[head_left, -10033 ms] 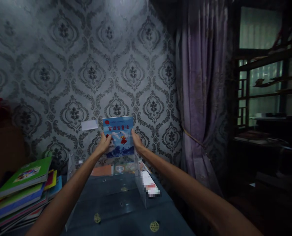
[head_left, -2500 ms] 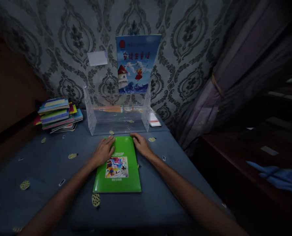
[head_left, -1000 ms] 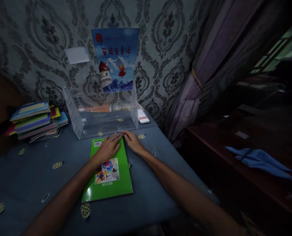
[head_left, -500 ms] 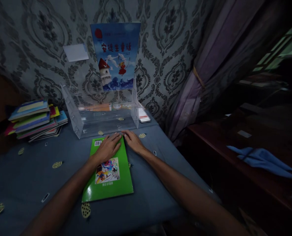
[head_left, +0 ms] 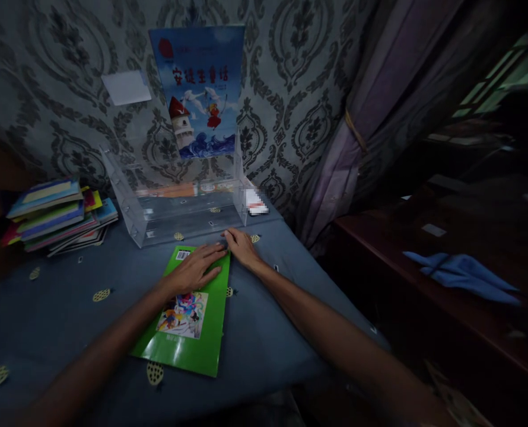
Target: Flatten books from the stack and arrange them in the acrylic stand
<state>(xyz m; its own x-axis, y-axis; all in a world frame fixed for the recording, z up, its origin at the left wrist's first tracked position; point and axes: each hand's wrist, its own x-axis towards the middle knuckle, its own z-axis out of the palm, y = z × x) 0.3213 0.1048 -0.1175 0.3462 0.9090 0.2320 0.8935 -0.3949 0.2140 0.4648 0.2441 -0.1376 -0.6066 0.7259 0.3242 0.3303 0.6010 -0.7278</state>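
A green book (head_left: 199,353) lies on the patterned tablecloth with a barcode and a colourful picture on its upward face. My left hand (head_left: 196,270) rests flat across its upper part, fingers spread and pointing to the right. At the upper right corner of the book is my right hand (head_left: 242,248), its fingers bent and closed at that corner; the exact contact there is partly hidden. Just beyond both hands stands a clear plastic rack (head_left: 134,219). Upright at the rack's back is a blue picture book (head_left: 204,95) with red Chinese lettering.
A stack of books (head_left: 54,216) sits at the left of the table. A white card (head_left: 126,88) shows above the rack's left side. Right of the rack is a white item (head_left: 255,203), partly blurred. A blue cloth (head_left: 462,276) lies on a dark red surface beyond the purple curtain (head_left: 335,172).
The green book has turned, its near end swinging to the left. My left hand has shifted slightly with it, and my right hand's fingers are more bent at the corner. The view has shifted a little.
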